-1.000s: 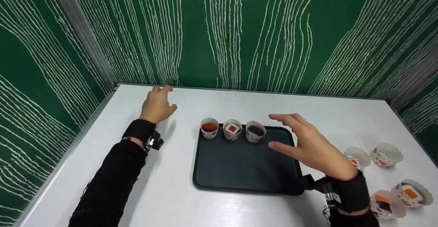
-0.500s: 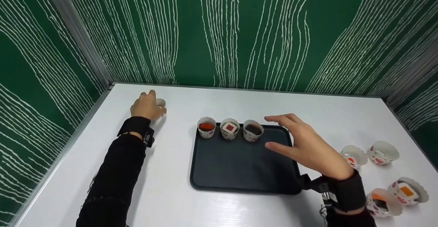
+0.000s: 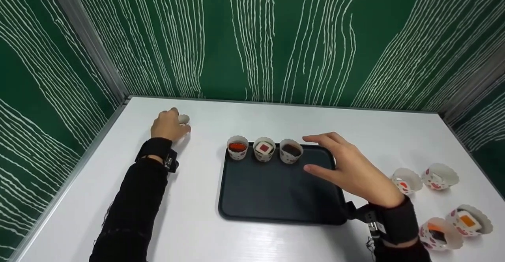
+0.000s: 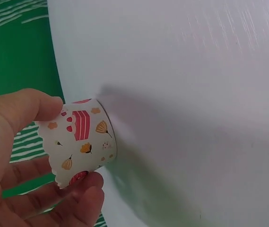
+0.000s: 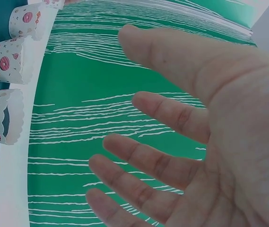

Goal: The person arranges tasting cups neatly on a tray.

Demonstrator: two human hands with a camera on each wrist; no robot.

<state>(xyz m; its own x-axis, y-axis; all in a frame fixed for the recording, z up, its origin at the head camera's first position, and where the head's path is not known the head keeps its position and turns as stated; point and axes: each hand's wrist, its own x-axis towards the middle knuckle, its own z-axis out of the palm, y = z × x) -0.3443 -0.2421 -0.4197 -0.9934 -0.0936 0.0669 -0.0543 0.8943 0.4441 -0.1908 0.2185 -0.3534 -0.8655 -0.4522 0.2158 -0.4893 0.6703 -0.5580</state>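
Currently three filled paper cups sit in a row along the far edge of the black rectangular plastic tray (image 3: 276,199). The left hand (image 3: 167,126) pinches a small white patterned paper cupcake cup (image 4: 80,142) between thumb and fingers near the far left corner of the white desk (image 3: 205,230). The right hand (image 3: 351,167) hovers spread and empty over the tray's right side; judging by this, most remains, with four more cups (image 3: 438,177) waiting by the desk's right edge.
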